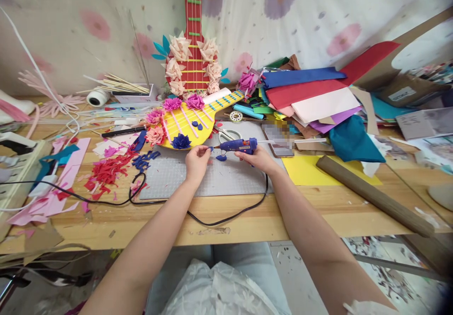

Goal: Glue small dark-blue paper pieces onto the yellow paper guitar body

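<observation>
My right hand (pixel 259 158) grips a blue hot glue gun (pixel 236 145), whose nozzle points left toward my other hand. A white glue stick (pixel 307 140) juts out of its back end. Between the fingertips of my left hand (pixel 197 161) is a small dark blue paper petal (pixel 211 149), close to the nozzle tip. Another blue petal (pixel 221 158) lies on the grey cutting mat (pixel 170 183) below the gun. Just behind my hands rests a yellow paper lute (pixel 208 125) with pink strips and paper flowers, among them a dark blue flower (pixel 181 141).
Scissors (pixel 230 135) and a phone (pixel 279 140) lie behind the glue gun. A black cord (pixel 226 224) loops across the table front. Red paper scraps (pixel 109 169) are at left. Coloured paper sheets (pixel 311 93) and a brown roll (pixel 375 194) sit at right. A red guitar (pixel 193 65) stands behind.
</observation>
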Demonstrator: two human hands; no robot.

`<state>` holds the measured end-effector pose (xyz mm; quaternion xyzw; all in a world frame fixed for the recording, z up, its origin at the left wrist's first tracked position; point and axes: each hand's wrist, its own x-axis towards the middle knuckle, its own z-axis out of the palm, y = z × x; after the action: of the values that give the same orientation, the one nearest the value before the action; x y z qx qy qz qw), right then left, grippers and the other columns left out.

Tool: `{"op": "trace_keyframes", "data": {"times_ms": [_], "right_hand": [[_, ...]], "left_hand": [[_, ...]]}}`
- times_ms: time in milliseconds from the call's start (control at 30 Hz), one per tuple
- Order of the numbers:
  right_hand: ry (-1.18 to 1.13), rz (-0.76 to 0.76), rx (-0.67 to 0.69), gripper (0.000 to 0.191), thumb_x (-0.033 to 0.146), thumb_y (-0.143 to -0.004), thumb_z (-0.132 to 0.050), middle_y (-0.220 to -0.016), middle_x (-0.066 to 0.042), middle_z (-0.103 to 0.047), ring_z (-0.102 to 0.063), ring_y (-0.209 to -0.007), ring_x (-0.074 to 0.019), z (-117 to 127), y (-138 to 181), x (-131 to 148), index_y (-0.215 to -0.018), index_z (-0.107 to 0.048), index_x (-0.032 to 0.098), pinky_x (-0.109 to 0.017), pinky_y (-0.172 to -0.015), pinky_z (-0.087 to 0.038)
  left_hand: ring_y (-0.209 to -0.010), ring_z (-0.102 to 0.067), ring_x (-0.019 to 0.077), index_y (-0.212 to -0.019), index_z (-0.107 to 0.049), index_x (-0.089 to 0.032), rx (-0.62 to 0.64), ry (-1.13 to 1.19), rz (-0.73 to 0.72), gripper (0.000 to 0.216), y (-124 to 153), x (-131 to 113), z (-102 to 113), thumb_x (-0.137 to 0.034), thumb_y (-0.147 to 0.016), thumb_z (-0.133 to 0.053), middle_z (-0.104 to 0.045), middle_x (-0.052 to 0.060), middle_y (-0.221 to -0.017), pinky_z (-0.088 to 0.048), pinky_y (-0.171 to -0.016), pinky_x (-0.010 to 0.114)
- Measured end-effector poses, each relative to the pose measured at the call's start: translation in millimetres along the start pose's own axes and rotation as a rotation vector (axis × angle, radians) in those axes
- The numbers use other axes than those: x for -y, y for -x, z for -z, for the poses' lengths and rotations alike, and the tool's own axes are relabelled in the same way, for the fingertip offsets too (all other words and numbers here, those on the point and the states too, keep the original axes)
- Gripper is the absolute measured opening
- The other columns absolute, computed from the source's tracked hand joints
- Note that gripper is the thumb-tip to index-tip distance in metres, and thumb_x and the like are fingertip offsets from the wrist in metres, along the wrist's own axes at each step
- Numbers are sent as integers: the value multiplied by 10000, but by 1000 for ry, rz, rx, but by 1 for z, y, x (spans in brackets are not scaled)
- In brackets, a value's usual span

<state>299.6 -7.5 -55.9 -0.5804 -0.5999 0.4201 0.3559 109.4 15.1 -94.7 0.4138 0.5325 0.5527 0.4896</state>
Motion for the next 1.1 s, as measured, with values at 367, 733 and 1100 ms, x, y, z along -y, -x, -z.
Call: {"op": "trace_keyframes", "data": {"times_ms": [367, 733, 1100], "right_hand": [[59, 23, 17, 368, 529, -645, -663, -540, 25, -540, -445, -497, -104, 0, -3, -8, -764, -609, 185, -264, -518, -391], [60, 31, 21, 384, 561, -647, -653, -540, 23, -518, -422, -504, -100, 1, -3, -9, -677, -585, 185, -268, -527, -384], [30, 8, 7, 362, 537, -647, -661, -569, 14, -527, -477, -555, -126, 0, -1, -6, -712, -598, 186, -281, -562, -391]], "left_hand": [[-659, -577, 134, -755, -611, -163, 4, -8, -15, 109, 1, 2, 1, -233, -671, -620, -567, 3, -677, -520, -487, 243], [-660, -575, 129, -759, -616, -161, 14, -22, -23, 117, 1, 3, 1, -238, -671, -627, -562, 5, -681, -522, -492, 236], [-646, -575, 130, -749, -615, -164, 37, -42, -27, 118, 1, 4, 2, -245, -665, -633, -568, 2, -660, -515, -487, 236]]}}
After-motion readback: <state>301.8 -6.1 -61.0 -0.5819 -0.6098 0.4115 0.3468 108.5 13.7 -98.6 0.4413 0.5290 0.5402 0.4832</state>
